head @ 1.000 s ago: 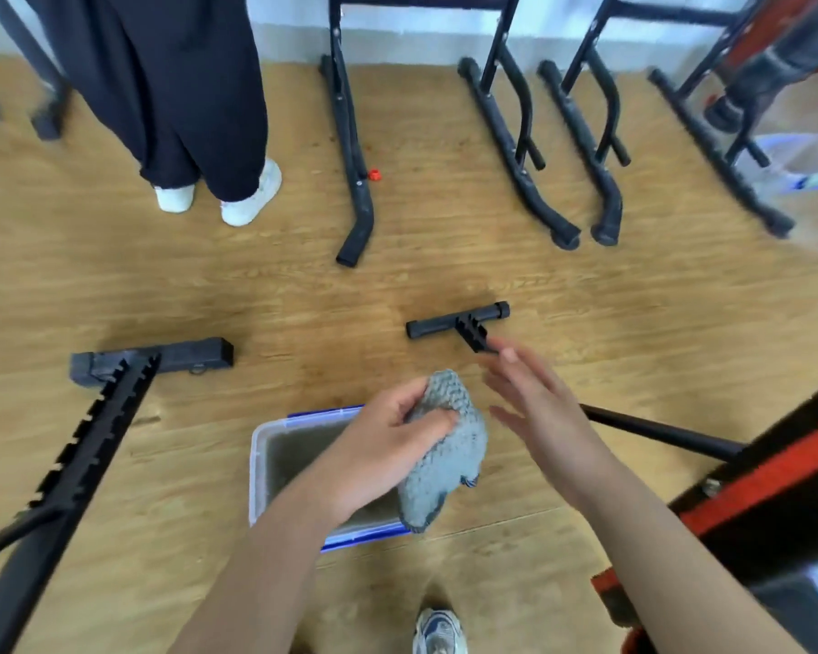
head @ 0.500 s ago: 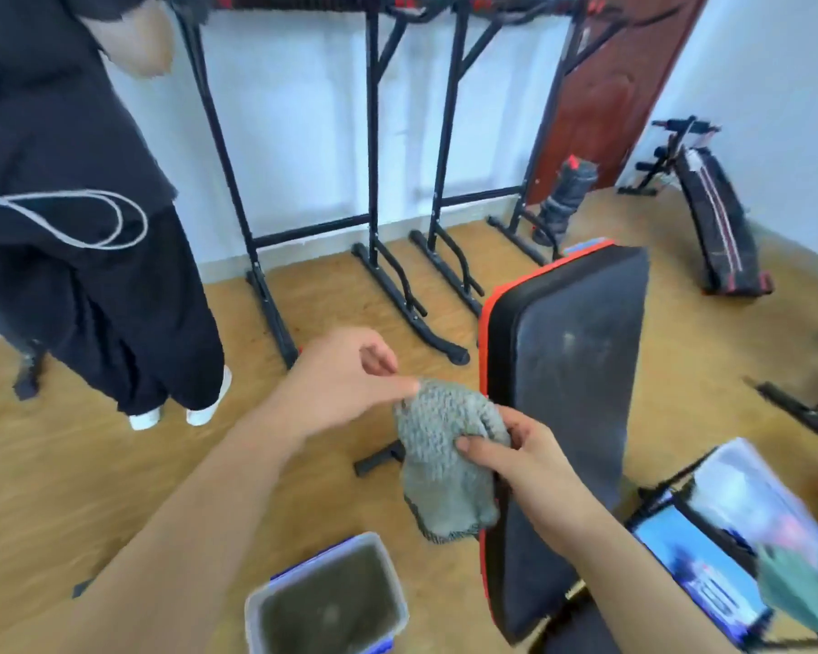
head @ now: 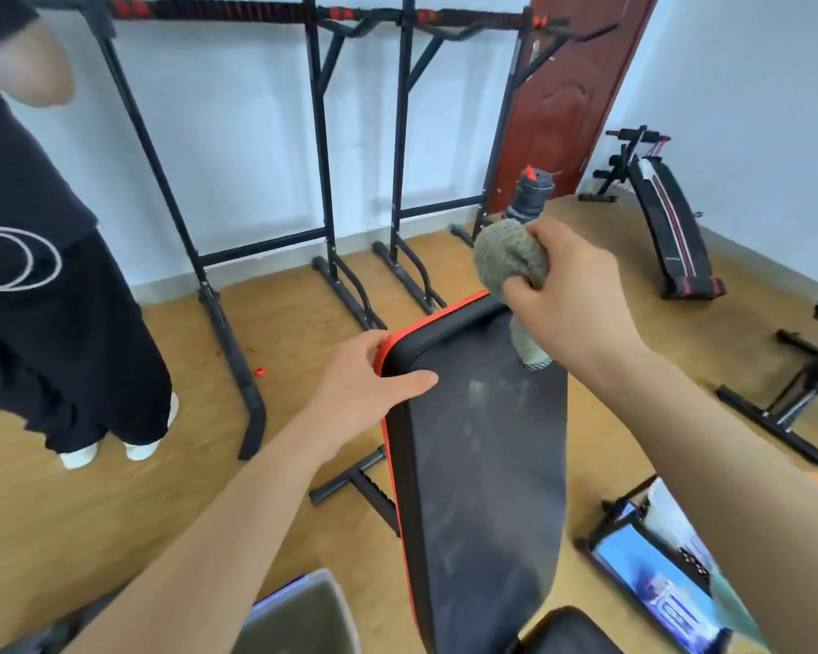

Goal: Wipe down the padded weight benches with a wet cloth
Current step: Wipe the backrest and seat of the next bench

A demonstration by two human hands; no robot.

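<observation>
A black padded bench backrest with a red edge slopes up in front of me, dusty on its face. My left hand grips its upper left corner, thumb on the pad. My right hand holds a bunched grey cloth above the backrest's top end, a tail of the cloth hanging down to the pad. A second black bench leans near the far right wall.
A clear plastic tub sits on the wooden floor at my lower left. A person in black stands at the left. Black pull-up racks line the back wall. Another bench frame stands at the right, a blue box beside me.
The cloth passed from my left hand to my right, which lifted it to the backrest's top. My left hand moved onto the pad's corner. My view rose from the floor.
</observation>
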